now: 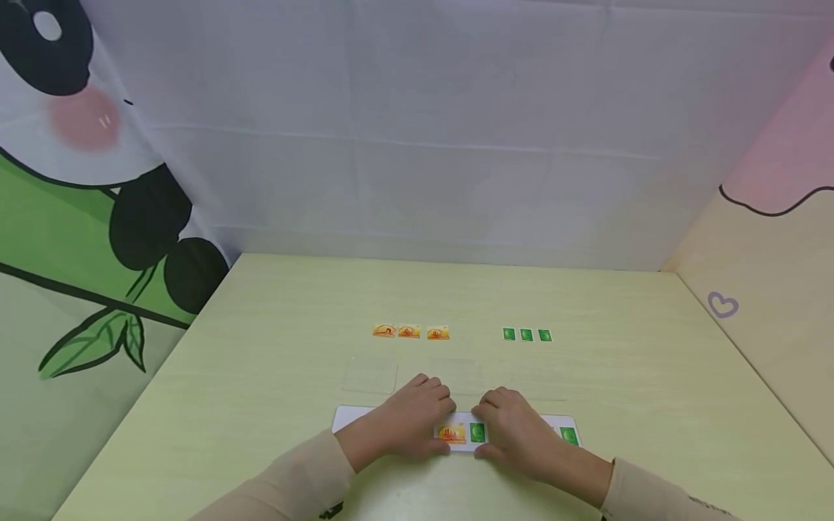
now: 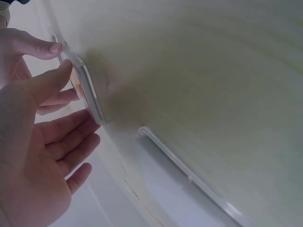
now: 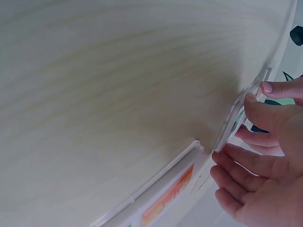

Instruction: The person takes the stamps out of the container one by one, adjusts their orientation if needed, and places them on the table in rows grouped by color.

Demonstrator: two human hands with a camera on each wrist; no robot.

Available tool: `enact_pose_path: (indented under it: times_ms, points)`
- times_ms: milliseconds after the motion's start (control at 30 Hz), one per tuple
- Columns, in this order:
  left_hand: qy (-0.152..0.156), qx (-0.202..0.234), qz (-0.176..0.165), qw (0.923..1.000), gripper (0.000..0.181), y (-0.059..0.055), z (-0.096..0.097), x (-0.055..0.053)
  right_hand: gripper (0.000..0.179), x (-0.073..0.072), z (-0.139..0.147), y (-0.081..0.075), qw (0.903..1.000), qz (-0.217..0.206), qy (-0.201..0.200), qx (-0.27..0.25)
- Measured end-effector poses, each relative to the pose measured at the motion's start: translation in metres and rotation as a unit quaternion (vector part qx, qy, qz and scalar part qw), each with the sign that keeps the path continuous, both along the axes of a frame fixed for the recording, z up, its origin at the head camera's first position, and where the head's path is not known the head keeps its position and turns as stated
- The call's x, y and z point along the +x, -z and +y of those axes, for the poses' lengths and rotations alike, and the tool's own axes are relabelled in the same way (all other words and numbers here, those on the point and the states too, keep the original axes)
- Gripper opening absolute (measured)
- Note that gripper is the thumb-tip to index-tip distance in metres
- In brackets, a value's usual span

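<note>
My left hand (image 1: 417, 418) and right hand (image 1: 515, 433) grip opposite ends of the middle white card (image 1: 462, 417), thumbs on its near edge and fingers at the far edge. Its face bears an orange picture (image 1: 452, 433) and a green square (image 1: 478, 433). In the left wrist view this card (image 2: 86, 87) shows clear edges and a layered thickness, tilted between the fingertips. A left white panel (image 1: 352, 414) lies partly under my left forearm. A right white panel (image 1: 554, 419), with a green square (image 1: 570, 435), is partly covered by my right hand.
Beyond the hands, faint clear square sheets (image 1: 370, 375) lie in a row on the pale wood table (image 1: 260, 405). Farther back are three orange picture pieces (image 1: 409, 331) and three green pieces (image 1: 526, 335). A pale cloth wall (image 1: 423, 181) stands behind the table.
</note>
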State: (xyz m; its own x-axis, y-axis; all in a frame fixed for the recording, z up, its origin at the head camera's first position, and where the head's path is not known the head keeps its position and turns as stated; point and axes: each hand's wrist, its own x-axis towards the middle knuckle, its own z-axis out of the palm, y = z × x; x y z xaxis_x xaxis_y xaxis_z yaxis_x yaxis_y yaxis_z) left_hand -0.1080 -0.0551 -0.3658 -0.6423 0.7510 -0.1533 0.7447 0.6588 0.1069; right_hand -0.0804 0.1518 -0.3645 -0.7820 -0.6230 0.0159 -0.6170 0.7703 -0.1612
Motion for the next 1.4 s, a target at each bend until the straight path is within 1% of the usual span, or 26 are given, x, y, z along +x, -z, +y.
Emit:
enact_pose_path:
  times_ms: [300, 500, 733, 933, 1167, 1400]
  points:
    - [-0.005, 0.003, 0.001, 1.0000, 0.040, 0.0015, 0.0023, -0.0025, 0.050, -0.0009, -0.0011, 0.0015, 1.0000, -0.004, 0.008, 0.001]
    - [-0.013, 0.005, 0.001, 0.9999, 0.039, 0.0018, 0.0052, -0.0014, 0.050, -0.0006, -0.0011, 0.0008, 0.9999, -0.008, 0.007, 0.000]
    - [-0.026, 0.005, 0.006, 0.9996, 0.035, 0.0016, 0.0072, 0.0003, 0.049, -0.0002, -0.0018, 0.0004, 1.0000, 0.001, 0.001, -0.006]
    - [-0.034, 0.006, -0.004, 0.9994, 0.034, 0.0023, 0.0077, -0.0002, 0.048, -0.0008, -0.0013, 0.0017, 0.9998, -0.014, 0.011, -0.005]
    - [-0.029, 0.005, -0.003, 0.9996, 0.030, 0.0026, 0.0069, -0.0031, 0.048, -0.0013, -0.0002, 0.0044, 0.9998, -0.013, 0.010, -0.006]
    - [-0.016, 0.009, 0.002, 0.9998, 0.030, 0.0034, 0.0063, -0.0068, 0.049, -0.0018, -0.0010, 0.0017, 0.9994, -0.030, 0.019, -0.001]
